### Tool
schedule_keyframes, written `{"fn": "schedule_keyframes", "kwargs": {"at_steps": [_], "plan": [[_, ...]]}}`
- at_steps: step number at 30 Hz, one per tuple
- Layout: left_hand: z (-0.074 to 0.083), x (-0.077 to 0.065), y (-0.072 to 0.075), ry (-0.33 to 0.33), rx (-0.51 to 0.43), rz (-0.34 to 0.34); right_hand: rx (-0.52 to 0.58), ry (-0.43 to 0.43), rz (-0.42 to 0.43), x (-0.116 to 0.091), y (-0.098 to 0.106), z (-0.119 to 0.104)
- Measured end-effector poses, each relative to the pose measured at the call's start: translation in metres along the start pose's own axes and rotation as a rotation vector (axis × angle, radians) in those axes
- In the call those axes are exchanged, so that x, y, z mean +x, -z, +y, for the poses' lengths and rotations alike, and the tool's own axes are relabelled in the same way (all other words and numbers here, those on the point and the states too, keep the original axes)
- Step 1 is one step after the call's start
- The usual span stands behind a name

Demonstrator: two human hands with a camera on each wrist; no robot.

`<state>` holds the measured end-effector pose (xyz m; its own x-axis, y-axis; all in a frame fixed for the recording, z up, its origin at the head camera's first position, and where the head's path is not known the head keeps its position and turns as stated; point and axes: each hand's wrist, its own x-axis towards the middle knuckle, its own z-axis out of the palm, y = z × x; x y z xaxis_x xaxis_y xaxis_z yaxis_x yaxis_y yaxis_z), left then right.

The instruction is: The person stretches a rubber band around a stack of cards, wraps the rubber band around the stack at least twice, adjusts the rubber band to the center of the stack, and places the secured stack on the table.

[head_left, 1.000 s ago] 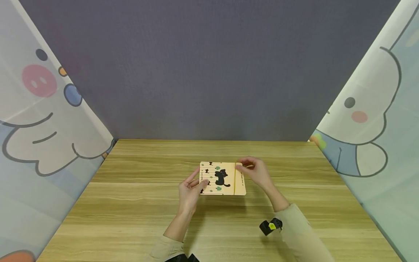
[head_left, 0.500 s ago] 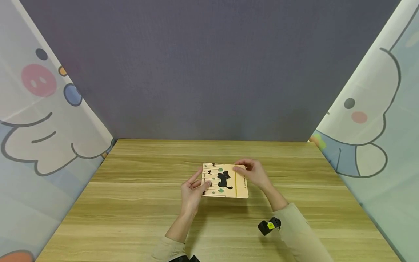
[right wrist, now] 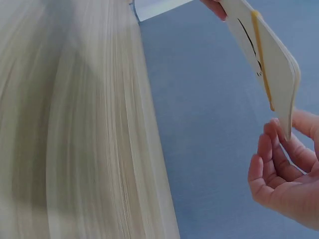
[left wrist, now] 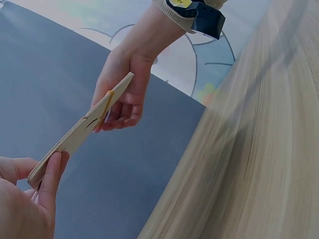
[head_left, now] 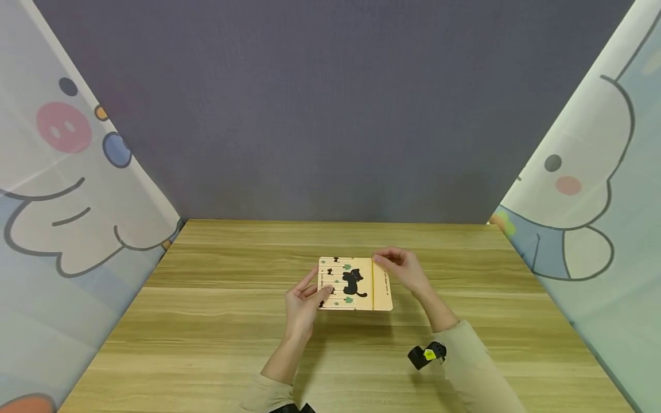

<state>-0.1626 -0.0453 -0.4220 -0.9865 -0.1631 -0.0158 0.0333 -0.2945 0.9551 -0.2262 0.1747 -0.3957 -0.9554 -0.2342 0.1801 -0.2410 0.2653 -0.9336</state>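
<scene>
A cream cat-print notebook is held above the table, its black cat facing up in the head view. A yellow rubber band runs across it near the right end. My left hand grips the left end, thumb on the printed face and fingers beneath. My right hand pinches the band at the far edge between thumb and forefinger. Edge-on in the left wrist view, the notebook looks thin and layered. The right wrist view shows the band around it and the right hand's other fingers loosely curled.
The wood-grain table extends below both hands. A dark grey panel rises at its back edge, and cartoon-print curtains flank it on both sides. Black wrist cameras sit by the sleeves.
The notebook and left hand have shifted slightly right. The right thumb, which lay farther over the notebook's face half a second ago, has drawn back to the far edge at the band.
</scene>
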Motion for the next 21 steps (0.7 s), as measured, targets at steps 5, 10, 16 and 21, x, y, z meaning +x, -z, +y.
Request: {"fn": "schedule_keyframes", "kwargs": {"at_steps": [5, 10, 16, 21], "plan": [[0.0005, -0.0007, -0.0012, 0.009, -0.002, 0.003, 0.011, -0.04, 0.005, -0.0001, 0.0012, 0.0001], [0.0002, -0.0032, -0.004, 0.0, -0.023, 0.008, 0.026, -0.075, 0.023, -0.0004, -0.0014, -0.0012], [-0.0006, -0.0043, -0.0039, -0.014, -0.038, -0.013, 0.051, -0.088, 0.021, 0.0002, -0.0038, -0.0031], [-0.0013, -0.0042, -0.004, -0.012, -0.034, -0.018, 0.06, -0.127, 0.027, 0.0001, -0.0047, -0.0038]]}}
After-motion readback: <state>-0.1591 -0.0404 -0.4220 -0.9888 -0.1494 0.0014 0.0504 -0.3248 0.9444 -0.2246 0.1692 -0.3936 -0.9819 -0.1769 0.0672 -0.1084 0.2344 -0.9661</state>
